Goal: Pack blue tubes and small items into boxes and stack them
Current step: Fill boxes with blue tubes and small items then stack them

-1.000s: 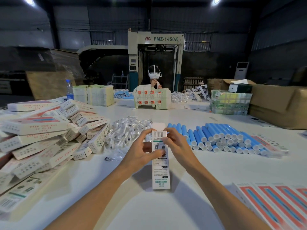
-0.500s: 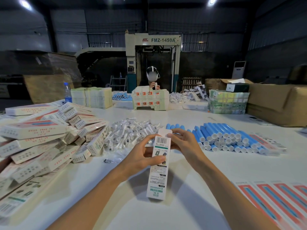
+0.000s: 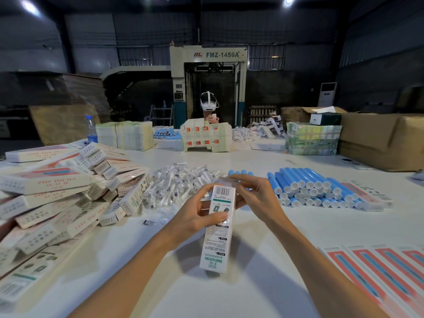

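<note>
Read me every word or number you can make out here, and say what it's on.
"FMZ-1450A": on the machine at the back.
"SONIC ELECTRIC", "X-S1": upside down on the held box.
Its barcode digits and fine print, and the piled boxes: too small to read.

The table (image 3: pixel 286 237) is white. The box (image 3: pixel 218 244) at centre is white, with a black barcode, a green band and green lettering. At two o'clock, the blue tubes (image 3: pixel 307 180) have white caps. At nine o'clock, the piled cartons (image 3: pixel 46 180) are white with red print. At five o'clock, the flat packs (image 3: pixel 378 269) show coral-red panels striped blue.
</note>
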`<state>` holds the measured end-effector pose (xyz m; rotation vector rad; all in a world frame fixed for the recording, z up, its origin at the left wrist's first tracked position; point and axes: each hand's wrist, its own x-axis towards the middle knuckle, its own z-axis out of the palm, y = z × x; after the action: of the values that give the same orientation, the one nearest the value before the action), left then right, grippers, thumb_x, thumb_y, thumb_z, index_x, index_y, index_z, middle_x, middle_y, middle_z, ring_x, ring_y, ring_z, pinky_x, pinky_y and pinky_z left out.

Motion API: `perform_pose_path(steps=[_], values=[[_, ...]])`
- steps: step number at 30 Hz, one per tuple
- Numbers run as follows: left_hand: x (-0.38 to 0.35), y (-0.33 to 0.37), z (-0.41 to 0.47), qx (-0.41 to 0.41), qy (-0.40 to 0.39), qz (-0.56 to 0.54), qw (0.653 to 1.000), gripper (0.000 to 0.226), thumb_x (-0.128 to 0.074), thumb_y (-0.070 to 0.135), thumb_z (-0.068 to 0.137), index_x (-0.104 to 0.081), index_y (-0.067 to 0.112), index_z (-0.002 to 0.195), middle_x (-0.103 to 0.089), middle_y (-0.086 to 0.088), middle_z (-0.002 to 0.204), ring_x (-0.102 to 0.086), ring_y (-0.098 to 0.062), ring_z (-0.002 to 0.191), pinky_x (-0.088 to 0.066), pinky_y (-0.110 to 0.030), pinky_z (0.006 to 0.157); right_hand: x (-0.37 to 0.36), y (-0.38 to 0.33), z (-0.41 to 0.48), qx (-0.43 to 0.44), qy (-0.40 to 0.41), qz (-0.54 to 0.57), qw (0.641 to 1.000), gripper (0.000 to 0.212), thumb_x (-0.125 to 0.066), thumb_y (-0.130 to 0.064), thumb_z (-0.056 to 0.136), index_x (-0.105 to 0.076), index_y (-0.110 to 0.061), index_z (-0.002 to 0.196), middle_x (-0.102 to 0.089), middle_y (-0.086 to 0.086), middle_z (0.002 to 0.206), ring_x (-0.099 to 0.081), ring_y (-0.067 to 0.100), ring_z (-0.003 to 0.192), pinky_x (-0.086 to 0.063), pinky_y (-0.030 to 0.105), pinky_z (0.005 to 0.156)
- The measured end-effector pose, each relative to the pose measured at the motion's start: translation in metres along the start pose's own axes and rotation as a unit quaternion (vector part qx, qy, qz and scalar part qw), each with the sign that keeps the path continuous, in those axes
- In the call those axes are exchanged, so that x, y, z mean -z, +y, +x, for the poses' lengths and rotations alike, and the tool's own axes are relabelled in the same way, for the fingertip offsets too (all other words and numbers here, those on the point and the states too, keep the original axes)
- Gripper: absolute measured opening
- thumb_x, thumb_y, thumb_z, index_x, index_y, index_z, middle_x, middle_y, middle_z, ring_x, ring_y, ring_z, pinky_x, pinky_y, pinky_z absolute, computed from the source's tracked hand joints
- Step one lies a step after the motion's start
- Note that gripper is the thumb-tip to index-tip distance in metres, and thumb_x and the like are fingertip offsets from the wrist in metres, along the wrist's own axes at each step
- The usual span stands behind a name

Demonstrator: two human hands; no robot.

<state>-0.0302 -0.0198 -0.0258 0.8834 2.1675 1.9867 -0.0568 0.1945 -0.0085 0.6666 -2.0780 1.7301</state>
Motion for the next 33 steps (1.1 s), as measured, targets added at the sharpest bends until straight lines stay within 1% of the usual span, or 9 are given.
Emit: perform_pose_path(steps=[4,6,9,12,15,17,20,25,33], values=[[0.001,-0.001,0.000,0.000,-0.003,-0.005,1.000,0.069,-0.083,0.025,0.089,-0.049,0.037,0.148,-0.077,-0.012,0.120,-0.074,-0.027,0.111,-0.060,-0.038,0.089,-0.001,-0.002,-0.002,0.011,0.006,0.021,1.000,0.021,-0.060,-0.006,0.103,-0.079,-0.009,0.113,-0.080,0.006,0.102,-0.078,0.028,0.086,-0.065,0.042,0.069],[0.002,-0.002,0.002,-0.002,0.001,-0.004,1.000,0.069,-0.084,0.027,0.089,-0.049,0.039,0.147,-0.077,-0.012,0.121,-0.074,-0.029,0.112,-0.060,-0.040,0.091,-0.004,-0.005,-0.002,0.006,0.000,0.037,0.999,0.022,-0.061,-0.008,0.103,-0.080,-0.015,0.112,-0.080,0.004,0.104,-0.077,0.025,0.094,-0.062,0.033,0.073],[0.004,-0.003,0.003,-0.010,0.013,0.011,1.000,0.064,-0.084,0.028,0.089,-0.052,0.046,0.142,-0.076,-0.009,0.124,-0.073,-0.028,0.115,-0.061,-0.042,0.093,-0.007,-0.008,0.000,-0.016,-0.022,0.044,0.999,0.023,-0.059,-0.022,0.106,-0.081,-0.017,0.112,-0.079,0.002,0.108,-0.075,0.024,0.101,-0.062,0.032,0.078],[0.005,-0.003,0.002,-0.018,0.021,0.036,0.999,0.065,-0.083,0.025,0.091,-0.049,0.044,0.143,-0.076,-0.005,0.127,-0.073,-0.024,0.117,-0.061,-0.038,0.092,-0.012,-0.012,0.001,-0.042,-0.018,0.058,0.997,0.027,-0.060,-0.031,0.106,-0.082,-0.016,0.107,-0.080,0.004,0.103,-0.076,0.024,0.098,-0.064,0.036,0.081],[0.004,-0.002,0.002,-0.024,0.013,0.069,0.997,0.064,-0.080,0.023,0.095,-0.045,0.046,0.143,-0.075,0.000,0.126,-0.073,-0.020,0.116,-0.061,-0.031,0.089,-0.011,-0.014,0.002,-0.072,-0.013,0.099,0.992,0.019,-0.065,-0.022,0.102,-0.081,-0.011,0.105,-0.080,0.009,0.101,-0.076,0.026,0.097,-0.063,0.034,0.079],[0.003,-0.002,0.002,-0.024,0.008,0.078,0.997,0.067,-0.078,0.021,0.097,-0.039,0.044,0.145,-0.075,-0.002,0.126,-0.073,-0.020,0.116,-0.061,-0.033,0.090,-0.009,-0.015,0.003,-0.092,-0.016,0.117,0.989,0.016,-0.068,-0.017,0.100,-0.081,-0.009,0.105,-0.079,0.010,0.102,-0.076,0.027,0.097,-0.062,0.031,0.076],[0.005,-0.001,0.002,-0.019,-0.002,0.086,0.996,0.073,-0.078,0.019,0.097,-0.028,0.038,0.147,-0.076,-0.006,0.123,-0.073,-0.022,0.113,-0.061,-0.038,0.094,-0.006,-0.018,0.004,-0.111,-0.023,0.133,0.985,0.014,-0.072,-0.016,0.097,-0.082,-0.008,0.102,-0.079,0.012,0.101,-0.077,0.026,0.095,-0.061,0.030,0.075],[0.006,0.000,0.001,-0.009,-0.026,0.090,0.996,0.075,-0.078,0.020,0.096,-0.025,0.039,0.145,-0.076,-0.004,0.120,-0.074,-0.018,0.110,-0.060,-0.033,0.089,-0.003,-0.021,0.005,-0.155,-0.030,0.141,0.977,0.012,-0.075,-0.015,0.094,-0.082,-0.006,0.099,-0.080,0.015,0.099,-0.078,0.029,0.093,-0.063,0.032,0.075],[0.004,-0.001,0.003,0.041,-0.041,0.079,0.995,0.081,-0.083,0.029,0.090,-0.019,0.041,0.139,-0.078,-0.004,0.123,-0.076,-0.024,0.109,-0.061,-0.045,0.098,0.001,-0.026,0.005,-0.162,-0.053,0.100,0.980,0.013,-0.074,-0.010,0.094,-0.082,-0.004,0.102,-0.080,0.013,0.098,-0.078,0.025,0.090,-0.062,0.029,0.073]])
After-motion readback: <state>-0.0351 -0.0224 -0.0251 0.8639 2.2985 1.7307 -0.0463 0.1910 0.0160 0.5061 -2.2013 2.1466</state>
